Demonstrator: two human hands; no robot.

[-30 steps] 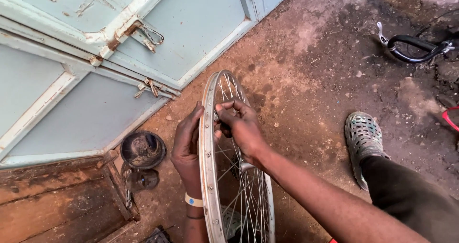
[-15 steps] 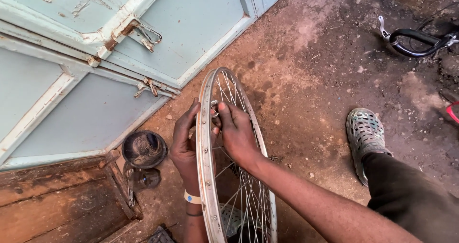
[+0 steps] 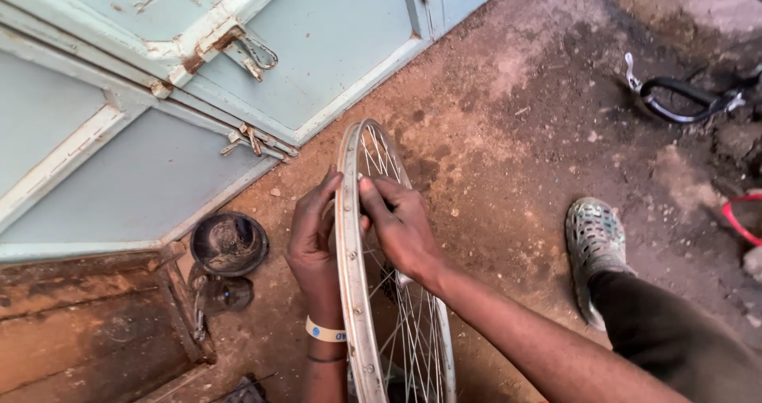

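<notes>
A bare metal bicycle wheel rim [image 3: 347, 236] with thin spokes [image 3: 413, 331] stands upright on the dirt ground, edge-on to me. My left hand [image 3: 312, 240] grips the rim from the left side, fingers curled over its outer edge. My right hand [image 3: 401, 224] is pressed against the rim from the right, thumb on the rim and fingers closed among the spokes; whether a small tool is in it is hidden. A pale band [image 3: 324, 331] circles my left wrist.
Light blue metal doors [image 3: 159, 133] with rusty latches stand behind. A dark round bowl [image 3: 228, 243] sits by a wooden step [image 3: 87, 331]. My foot in a patterned clog [image 3: 597, 244] rests at right. A black looped object [image 3: 679, 101] lies far right.
Both hands have slid a little down and together along the rim. The view has shifted slightly; the wheel stays upright in the same spot.
</notes>
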